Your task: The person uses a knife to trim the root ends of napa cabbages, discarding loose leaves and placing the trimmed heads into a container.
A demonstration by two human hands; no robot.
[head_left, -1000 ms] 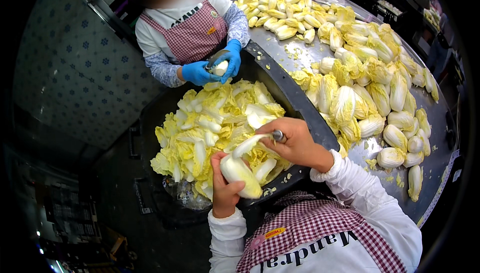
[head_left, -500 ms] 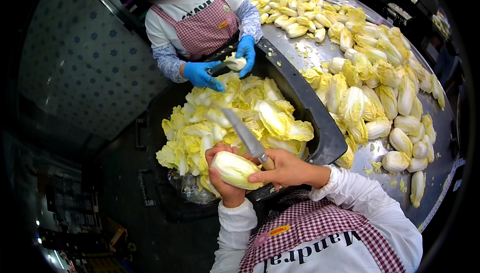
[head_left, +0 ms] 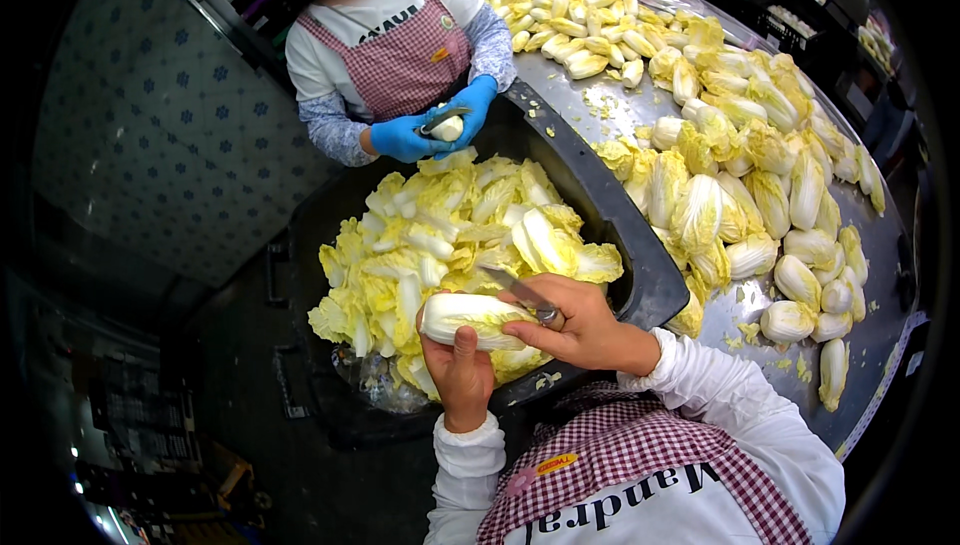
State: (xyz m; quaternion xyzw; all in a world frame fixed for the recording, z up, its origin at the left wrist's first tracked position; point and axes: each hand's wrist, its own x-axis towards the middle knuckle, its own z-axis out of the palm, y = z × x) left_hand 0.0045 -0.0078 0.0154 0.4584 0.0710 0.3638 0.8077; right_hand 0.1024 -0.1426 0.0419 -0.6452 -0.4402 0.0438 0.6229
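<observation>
Over the tub's near part, my left hand (head_left: 460, 380) is wrapped round the left end of a trimmed napa cabbage (head_left: 465, 318), which lies sideways, pale and oval. My right hand (head_left: 580, 323) grips the handle of a knife (head_left: 522, 290); its blade slants up and left just beyond the cabbage, and the thumb rests on the cabbage's right end. Below both hands, a black tub (head_left: 655, 290) holds a heap of loose yellow and white leaves (head_left: 430, 245).
Across the tub stands a co-worker in blue gloves (head_left: 400, 138), holding a small pale cabbage piece (head_left: 448, 129) and a dark-handled blade. A metal table (head_left: 600, 115) at right carries many napa cabbages (head_left: 700, 210) and leaf scraps. A tiled wall (head_left: 180, 135) rises at left.
The knife blade has swung from pointing up over the leaves to lying low behind the cabbage. My left thumb has come onto the cabbage's near side. The co-worker's gloved hands have drawn together.
</observation>
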